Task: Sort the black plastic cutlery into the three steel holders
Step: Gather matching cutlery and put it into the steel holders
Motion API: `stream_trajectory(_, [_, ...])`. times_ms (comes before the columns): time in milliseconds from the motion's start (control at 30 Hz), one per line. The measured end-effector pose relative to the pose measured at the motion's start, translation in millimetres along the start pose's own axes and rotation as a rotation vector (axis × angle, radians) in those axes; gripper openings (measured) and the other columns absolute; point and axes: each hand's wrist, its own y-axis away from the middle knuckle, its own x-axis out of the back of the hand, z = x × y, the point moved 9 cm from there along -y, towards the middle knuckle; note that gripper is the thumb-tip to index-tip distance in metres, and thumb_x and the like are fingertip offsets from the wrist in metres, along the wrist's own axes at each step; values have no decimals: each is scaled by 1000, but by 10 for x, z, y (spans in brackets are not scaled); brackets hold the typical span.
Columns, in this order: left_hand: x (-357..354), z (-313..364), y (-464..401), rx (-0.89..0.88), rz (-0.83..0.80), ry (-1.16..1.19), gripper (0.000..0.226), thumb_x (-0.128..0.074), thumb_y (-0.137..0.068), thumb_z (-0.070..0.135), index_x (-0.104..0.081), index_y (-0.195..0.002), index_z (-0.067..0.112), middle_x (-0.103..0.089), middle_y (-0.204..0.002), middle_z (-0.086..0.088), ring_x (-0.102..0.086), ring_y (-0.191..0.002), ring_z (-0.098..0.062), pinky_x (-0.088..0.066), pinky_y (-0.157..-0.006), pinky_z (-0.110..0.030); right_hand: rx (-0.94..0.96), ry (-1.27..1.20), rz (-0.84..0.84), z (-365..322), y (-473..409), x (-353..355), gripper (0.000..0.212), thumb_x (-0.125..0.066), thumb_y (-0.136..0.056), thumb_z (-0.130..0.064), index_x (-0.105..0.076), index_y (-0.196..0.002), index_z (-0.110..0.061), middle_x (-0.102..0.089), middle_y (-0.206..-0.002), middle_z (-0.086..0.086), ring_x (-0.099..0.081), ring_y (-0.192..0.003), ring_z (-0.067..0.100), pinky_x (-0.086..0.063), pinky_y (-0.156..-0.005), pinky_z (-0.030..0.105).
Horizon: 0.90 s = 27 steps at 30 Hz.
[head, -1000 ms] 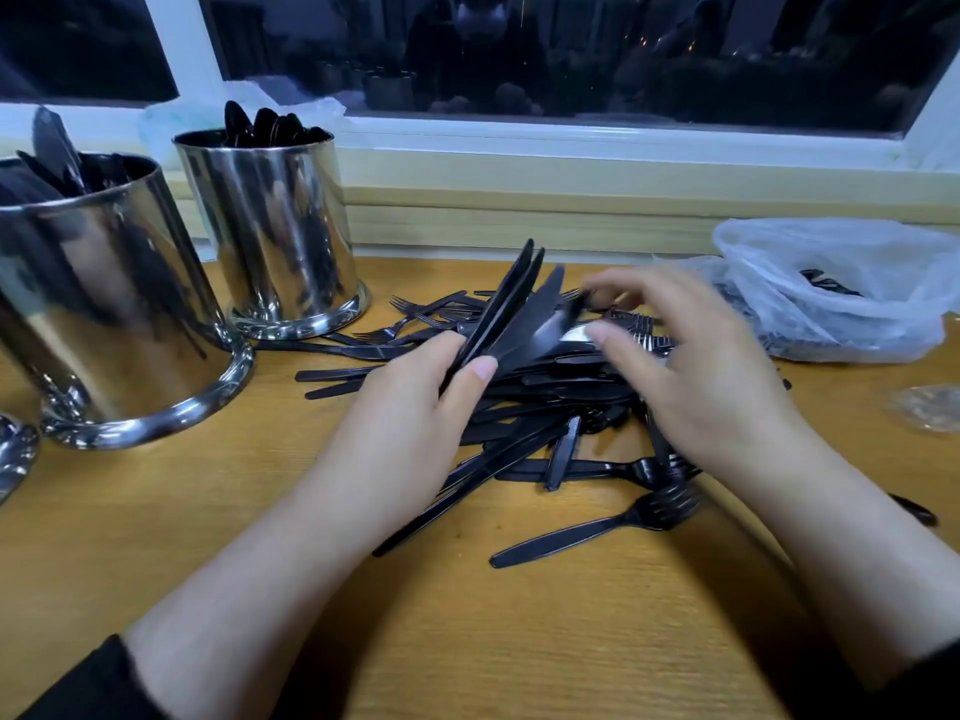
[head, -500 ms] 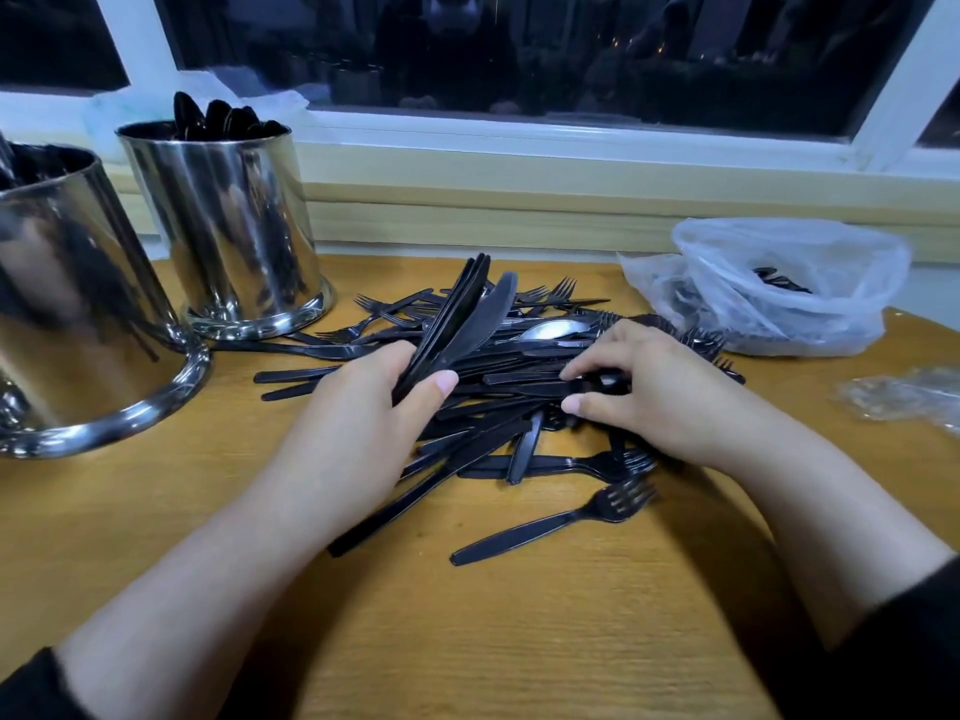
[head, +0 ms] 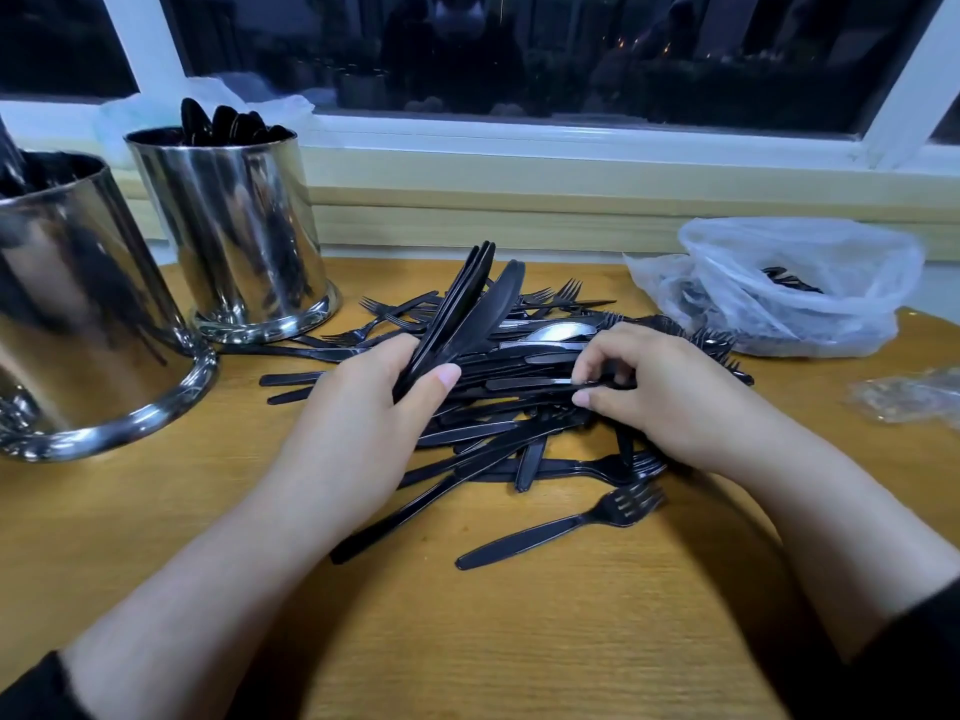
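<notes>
Hiding cutlery (head: 524, 397) beneath hands (head: 675, 392)

I could read no text, label, brand or number anywhere; nothing there carried any legible writing at all.

A single head-worn wide-angle camera looks forward and down, close over the yellow-brown wooden desk (head: 519, 641). It faces the dark, white-framed window (head: 519, 54) behind the desk.

cutlery pile (head: 519, 407) mid-table, two holders (head: 234, 236) left, bag (head: 789, 288) right
</notes>
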Motion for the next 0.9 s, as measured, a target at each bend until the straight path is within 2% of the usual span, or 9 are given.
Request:
stream_trajectory(167, [21,5,-3,-5,16,2,37,-49,-101,48,-57,-86,16,-53,-67,-8,-43,-55,-12,-37,-53,-25,13,-89,49,-20,14,54,6,-68,-94,-35,-69,-88,-38,-60,-94,-16,-55,-85,1,-39,-72,21])
stream_trajectory(300, [40,4,6,5,23,34,38,-47,-103,45,-50,-79,15,-42,-59,4,-35,-50,-9,-32,-49,-22,52,-129,48,-58,27,91,14,-62,-96,-37,-73,-105,-42,-62,-103,-21,-57,-98,-6,-41,-85,17])
stream_trajectory(367, [47,9,8,9,20,53,37,-47,-104,43,-46,-76,19,-40,-57,6,-33,-49,-8,-32,-48,-22,78,-114,17,-96,39,85,20,-58,-98,-37,-72,-113,-41,-63,-105,-20,-55,-104,-7,-38,-86,9])
stream_trajectory(433, [46,14,11,8,15,58,37,-47,-104,44,-45,-74,21,-41,-58,6,-35,-50,-9,-35,-49,-24,100,-117,24,-127,51,103,20,-56,-99,-36,-72,-110,-40,-64,-104,-19,-56,-103,-6,-39,-85,7])
stream_trajectory(533, [46,9,6,18,16,63,38,-47,-103,45,-45,-75,20,-42,-59,5,-38,-54,-12,-51,-62,-44,73,-142,85,-112,50,161,15,-57,-98,-38,-72,-96,-36,-67,-96,-17,-59,-94,-1,-45,-81,19])
stream_trajectory(633, [34,4,2,19,16,36,40,-45,-102,47,-47,-79,15,-44,-61,3,-37,-52,-11,-39,-54,-35,47,-123,61,-83,44,128,8,-66,-91,-43,-70,-94,-38,-64,-92,-15,-58,-86,4,-46,-75,22])
stream_trajectory(700, [24,3,7,24,11,22,39,-45,-102,47,-47,-78,16,-44,-61,3,-35,-50,-9,-34,-52,-28,16,-54,-14,-62,43,45,14,-69,-86,-48,-70,-99,-40,-61,-94,-16,-56,-86,2,-44,-72,19])
stream_trajectory(800, [7,12,8,19,1,15,38,-46,-103,45,-43,-70,27,-47,-59,4,-39,-49,-8,-34,-49,-22,-20,44,-83,-39,27,-55,17,-69,-87,-50,-69,-101,-42,-57,-100,-17,-53,-91,-2,-40,-77,18])
stream_trajectory(900, [1,13,4,10,3,9,38,-48,-104,44,-44,-69,27,-49,-59,3,-42,-51,-7,-37,-52,-21,-32,102,-66,-45,-9,-97,20,-66,-90,-51,-67,-107,-42,-54,-101,-16,-53,-96,4,-42,-87,28])
